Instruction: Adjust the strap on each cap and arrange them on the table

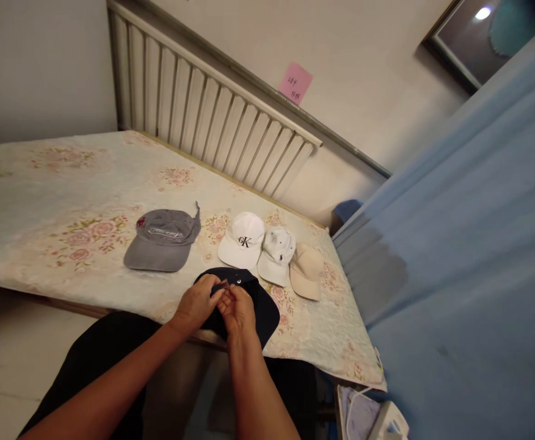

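Note:
A black baseball cap point(265, 308) lies at the near edge of the bed, its brim pointing right. My left hand point(198, 300) pinches the cap's back strap, where a small brownish tab shows between the fingers. Close beside it, my right hand point(239, 308) is closed on the same strap area with the palm turned up. Beyond the cap sit a white cap point(243, 235) with dark letters, a second white cap point(276, 253) with a small dark emblem, and a beige cap point(306, 269). To the left rests a grey cap point(163, 238) with its strap sticking up.
The caps are on a flower-patterned bed cover point(88, 238). A white radiator point(203, 104) runs along the wall behind. At the right hangs a blue curtain point(460, 263). A white device with a cord point(389, 421) stands low at the lower right.

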Motion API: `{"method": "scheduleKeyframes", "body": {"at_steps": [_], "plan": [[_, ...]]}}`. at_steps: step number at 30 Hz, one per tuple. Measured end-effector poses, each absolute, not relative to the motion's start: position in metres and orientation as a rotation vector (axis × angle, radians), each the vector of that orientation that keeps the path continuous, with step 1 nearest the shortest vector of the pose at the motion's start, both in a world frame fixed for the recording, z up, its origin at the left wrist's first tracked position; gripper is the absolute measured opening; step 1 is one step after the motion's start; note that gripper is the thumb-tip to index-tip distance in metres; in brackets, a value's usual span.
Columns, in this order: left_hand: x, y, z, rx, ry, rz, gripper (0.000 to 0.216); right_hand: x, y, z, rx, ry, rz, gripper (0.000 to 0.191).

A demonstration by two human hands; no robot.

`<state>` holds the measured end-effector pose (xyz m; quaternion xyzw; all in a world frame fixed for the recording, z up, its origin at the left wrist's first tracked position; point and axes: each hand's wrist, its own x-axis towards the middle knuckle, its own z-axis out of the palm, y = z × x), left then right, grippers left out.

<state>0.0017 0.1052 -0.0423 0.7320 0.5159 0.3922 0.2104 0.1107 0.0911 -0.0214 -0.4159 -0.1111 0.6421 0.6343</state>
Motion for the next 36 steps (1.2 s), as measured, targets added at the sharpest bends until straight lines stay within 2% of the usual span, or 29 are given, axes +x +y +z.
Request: {"method": "scheduleKeyframes", "body": {"at_steps": [30,36], "plan": [[0.0015,0.1028,-0.0482,2.091,1.516,1.104,0.013,0.1109,0.0905,-0.0252,-0.978,-0.282,1.486,0.002],[0.001,0.1024,-0.05,2.132,1.514,1.132,0.013,0.11,0.0845,-0.0179,-0.974,-0.384,1.489,0.016]]}}
